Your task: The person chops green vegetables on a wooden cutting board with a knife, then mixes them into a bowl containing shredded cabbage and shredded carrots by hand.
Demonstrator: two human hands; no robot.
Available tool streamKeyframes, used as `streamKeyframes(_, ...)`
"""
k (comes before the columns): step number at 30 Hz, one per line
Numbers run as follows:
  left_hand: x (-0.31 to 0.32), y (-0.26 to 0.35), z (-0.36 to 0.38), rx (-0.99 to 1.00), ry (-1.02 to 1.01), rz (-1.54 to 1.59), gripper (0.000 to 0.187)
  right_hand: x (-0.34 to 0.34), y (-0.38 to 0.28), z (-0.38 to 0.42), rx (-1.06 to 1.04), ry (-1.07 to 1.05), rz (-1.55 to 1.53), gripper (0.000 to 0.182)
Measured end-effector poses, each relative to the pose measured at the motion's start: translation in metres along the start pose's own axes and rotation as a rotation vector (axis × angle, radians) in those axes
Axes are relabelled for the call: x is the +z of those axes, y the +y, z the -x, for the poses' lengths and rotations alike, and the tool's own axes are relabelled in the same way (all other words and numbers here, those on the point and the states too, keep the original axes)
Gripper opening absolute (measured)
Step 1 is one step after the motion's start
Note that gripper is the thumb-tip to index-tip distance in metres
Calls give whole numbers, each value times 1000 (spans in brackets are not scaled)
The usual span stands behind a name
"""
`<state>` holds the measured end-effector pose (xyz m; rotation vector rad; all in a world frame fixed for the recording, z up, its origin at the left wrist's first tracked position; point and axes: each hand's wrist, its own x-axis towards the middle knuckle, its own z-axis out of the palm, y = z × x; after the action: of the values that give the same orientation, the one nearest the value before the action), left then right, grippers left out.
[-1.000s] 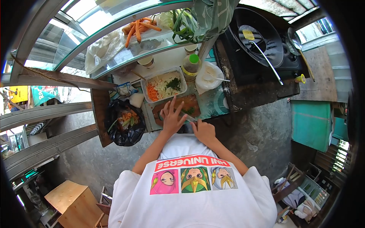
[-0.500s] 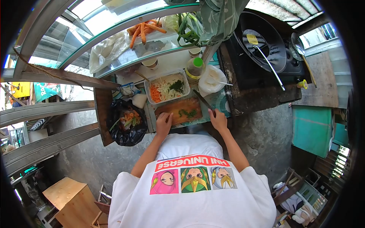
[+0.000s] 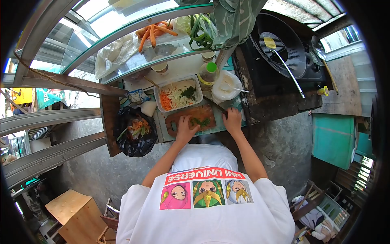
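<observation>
A wooden cutting board [image 3: 174,118] lies in front of me with a small heap of chopped green leaves [image 3: 200,122] on it. My left hand [image 3: 187,128] rests over the board just left of the leaves, its fingers apart and holding nothing I can see. To the right, my right hand [image 3: 233,121] is closed at the handle end of a knife [image 3: 214,105]. The blade points away and to the left, past the board's far right corner. Behind the board stands a clear plastic tub [image 3: 167,109] holding shredded carrot, pale shreds and chopped greens.
A black plastic bag [image 3: 140,149] with vegetable scraps sits left. A green-capped bottle [image 3: 208,77] and a white bag [image 3: 225,87] stand behind the knife. Carrots [image 3: 152,34] lie on the glass shelf [image 3: 134,69] above. At right is a large wok [image 3: 298,67] on the stove.
My left hand has moved right and inward over the board, close to the chopped leaves, its fingers opening. My right hand has shifted slightly away from me, and the knife lies at a flatter angle.
</observation>
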<state>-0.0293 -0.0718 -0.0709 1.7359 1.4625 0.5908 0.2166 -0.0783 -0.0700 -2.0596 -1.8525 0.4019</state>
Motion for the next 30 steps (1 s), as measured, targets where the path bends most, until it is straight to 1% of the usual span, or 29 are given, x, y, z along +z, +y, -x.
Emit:
streamKeyframes(1, 3, 1, -3, -3, -40, 62, 51, -4, -7, -1, -15, 18, 121, 25)
streamKeyframes(2, 5, 3, -4, -5, -39, 61, 51, -2, -12, -1, -16, 17, 120, 25)
streamKeyframes(4, 4, 9, -9, 47, -24, 174, 47, 1, -22, -4, -97, 171, -56, 30)
streamKeyframes(5, 2, 11, -10, 48, -24, 174, 47, 4, -28, -6, -96, 172, -56, 30)
streamKeyframes(7, -3, 12, -11, 63, 97, 126, 39, 14, -42, -7, -219, 85, -312, 35)
streamKeyframes(8, -5, 12, -11, 63, 94, 127, 39, 17, -49, -7, -217, 85, -310, 35)
streamKeyframes(10, -12, 9, -10, 5, 198, 82, 29, 22, -66, -9, -389, 17, -251, 40)
streamKeyframes(11, -15, 6, -9, 4, 200, 82, 29, 27, -70, -9, -391, 16, -252, 40)
streamKeyframes(13, -19, -5, -4, -159, 157, 193, 25, 36, -76, -6, -358, 23, -167, 42)
streamKeyframes(17, -25, -19, 5, -211, 144, 145, 21, 35, -76, 13, -425, -43, -251, 39)
streamKeyframes(19, -25, -23, 9, -273, 124, 209, 19, 32, -69, 18, -614, -121, -272, 32)
streamKeyframes(20, -24, -25, 10, -272, 124, 208, 19, 30, -64, 19, -614, -120, -273, 32)
streamKeyframes(22, -23, -19, 10, -258, 142, 232, 20, 22, -54, 22, -495, -17, -330, 25)
streamKeyframes(23, -21, -18, 8, -256, 140, 233, 20, 20, -51, 24, -494, -15, -329, 25)
streamKeyframes(25, -15, -17, 3, -269, 74, 297, 25, 16, -46, 27, -166, 81, -361, 26)
streamKeyframes(26, -11, -17, 0, -269, 70, 297, 25, 16, -44, 30, -162, 82, -359, 26)
streamKeyframes(28, -4, -10, -7, -238, 14, 254, 32, 21, -39, 35, 12, -7, -458, 31)
streamKeyframes(29, -1, -7, -10, -235, 8, 255, 32, 25, -39, 38, 17, -4, -455, 31)
streamKeyframes(30, 2, -7, -14, -214, -35, 209, 36, 32, -41, 40, 66, -19, -517, 35)
